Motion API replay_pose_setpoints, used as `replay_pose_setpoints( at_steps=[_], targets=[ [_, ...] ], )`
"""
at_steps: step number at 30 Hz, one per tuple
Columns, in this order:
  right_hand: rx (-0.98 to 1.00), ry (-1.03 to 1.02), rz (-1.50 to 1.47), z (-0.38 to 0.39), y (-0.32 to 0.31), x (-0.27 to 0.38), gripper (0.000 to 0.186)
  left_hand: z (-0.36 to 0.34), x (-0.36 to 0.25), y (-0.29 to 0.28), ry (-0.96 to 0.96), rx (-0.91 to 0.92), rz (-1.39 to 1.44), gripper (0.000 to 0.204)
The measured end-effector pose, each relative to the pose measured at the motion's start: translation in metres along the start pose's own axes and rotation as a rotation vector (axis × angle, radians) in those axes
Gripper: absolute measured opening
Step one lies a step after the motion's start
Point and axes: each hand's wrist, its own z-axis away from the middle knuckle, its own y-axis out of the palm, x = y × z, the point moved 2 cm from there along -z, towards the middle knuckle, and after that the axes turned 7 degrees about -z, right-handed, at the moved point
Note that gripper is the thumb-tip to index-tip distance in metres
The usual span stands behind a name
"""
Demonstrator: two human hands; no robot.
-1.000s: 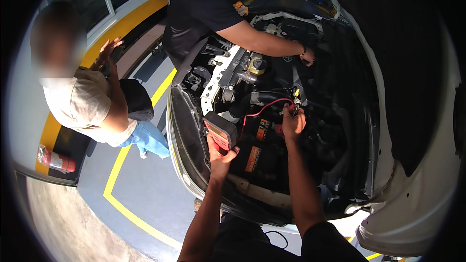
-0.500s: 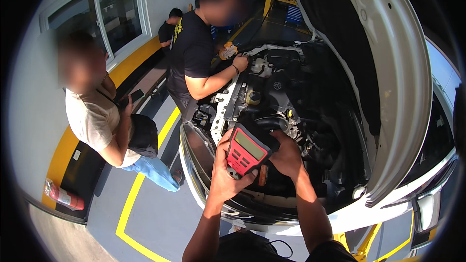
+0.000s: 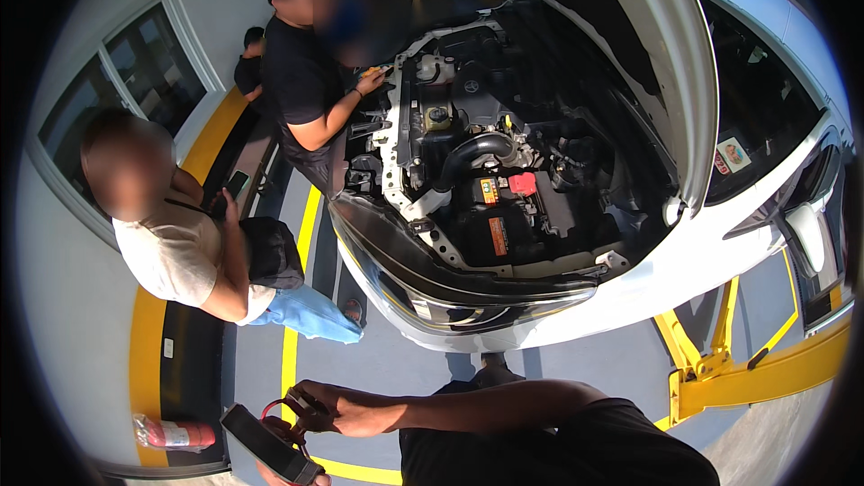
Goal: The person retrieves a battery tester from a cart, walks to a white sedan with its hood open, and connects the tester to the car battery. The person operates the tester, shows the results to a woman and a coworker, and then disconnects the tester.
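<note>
At the lower left, in front of the car, my left hand is closed round a handheld meter. The meter is tilted, so mostly its dark edge shows; much of the left hand is hidden behind it or cut off by the frame. Beside it my right hand has its fingers closed at a red cable that loops by the meter. What sits at the cable's end is too dark to make out. My right forearm crosses the lower middle.
A white car's engine bay stands open under a raised hood, with a battery inside. One person leans over its far left side; another holds a phone. A fire extinguisher and yellow lift arm lie either side.
Both hands and the red-and-black meter have moved from over the engine bay to the lower left. The meter has turned edge-on, and a red cable now shows. The view has shifted.
</note>
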Motion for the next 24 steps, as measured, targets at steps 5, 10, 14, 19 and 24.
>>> replay_pose_setpoints(
  at_steps=[5,10,14,19,24],
  targets=[
    [-0.088,0.295,-0.24,-0.035,0.059,-0.021,0.036,0.052,0.017,-0.02,-0.097,-0.111,-0.139,0.126],
    [0.233,0.167,-0.53,-0.035,0.07,-0.024,0.046,0.05,0.012,0.002,-0.045,-0.133,-0.243,0.126],
    [0.303,0.229,-0.65,-0.045,0.046,-0.006,0.044,0.044,0.009,0.021,0.098,-0.174,-0.366,0.127],
    [0.145,0.198,-0.776,-0.054,0.0,0.001,0.041,0.034,0.003,0.05,0.227,-0.076,-0.432,0.128],
    [-0.041,-0.14,-0.519,-0.05,-0.059,-0.029,0.051,0.007,-0.026,0.093,-0.222,0.213,-0.048,0.122]
  ],
)
